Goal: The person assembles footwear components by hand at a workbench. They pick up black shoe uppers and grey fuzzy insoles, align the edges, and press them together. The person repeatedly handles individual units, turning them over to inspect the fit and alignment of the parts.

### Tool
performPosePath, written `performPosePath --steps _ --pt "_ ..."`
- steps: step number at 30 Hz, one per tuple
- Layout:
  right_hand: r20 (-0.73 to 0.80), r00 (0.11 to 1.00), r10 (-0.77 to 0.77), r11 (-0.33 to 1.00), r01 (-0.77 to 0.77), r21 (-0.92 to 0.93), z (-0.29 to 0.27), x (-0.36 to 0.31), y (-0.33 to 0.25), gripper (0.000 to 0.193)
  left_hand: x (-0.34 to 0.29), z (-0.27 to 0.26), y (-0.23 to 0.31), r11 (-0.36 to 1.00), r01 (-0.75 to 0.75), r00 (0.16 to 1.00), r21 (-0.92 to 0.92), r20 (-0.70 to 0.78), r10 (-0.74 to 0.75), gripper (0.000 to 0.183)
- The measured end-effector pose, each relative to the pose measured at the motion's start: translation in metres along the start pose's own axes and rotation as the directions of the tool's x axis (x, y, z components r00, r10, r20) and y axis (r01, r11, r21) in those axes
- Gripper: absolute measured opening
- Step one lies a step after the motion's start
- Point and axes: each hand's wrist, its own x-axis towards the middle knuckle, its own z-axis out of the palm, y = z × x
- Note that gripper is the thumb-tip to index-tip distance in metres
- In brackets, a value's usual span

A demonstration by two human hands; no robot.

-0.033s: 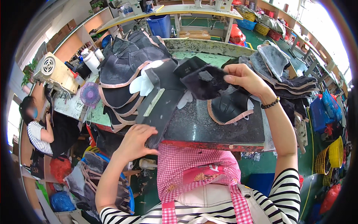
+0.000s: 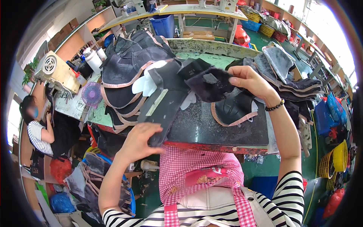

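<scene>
Pinches the right edge of a dark plush piece [image 2: 207, 89] in the right hand [image 2: 252, 82], with the bulk left of the grip, above the dark surface [image 2: 198, 133] and near a pink-edged black piece [image 2: 232, 109]. Holds the left hand [image 2: 141, 140] with thumb and fingers parted, just beside the near end of a long dark panel [image 2: 165, 115]; cannot confirm contact.

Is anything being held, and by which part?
The right hand pinches the dark furry piece by its right edge. The left hand is open, not gripping.
</scene>
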Motion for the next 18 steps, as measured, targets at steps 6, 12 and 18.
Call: performPosePath --steps 6,12,18 --pt "0.128 0.989 -0.074 0.99 0.088 -0.107 0.004 -0.014 -0.034 0.019 0.077 -0.035 0.031 0.804 -0.124 0.975 -0.581 -0.22 -0.009 0.099" --pt "0.315 0.916 -0.248 0.952 0.29 -0.095 0.012 -0.03 -0.078 0.028 0.123 -0.04 0.042 0.698 -0.251 0.967 -0.671 -0.209 0.147 0.105" --pt "-0.153 0.832 -0.533 0.622 0.263 -0.737 0.035 -0.022 -0.068 0.023 0.108 -0.017 0.083 0.395 -0.048 0.99 -0.918 -0.097 -0.105 0.025"
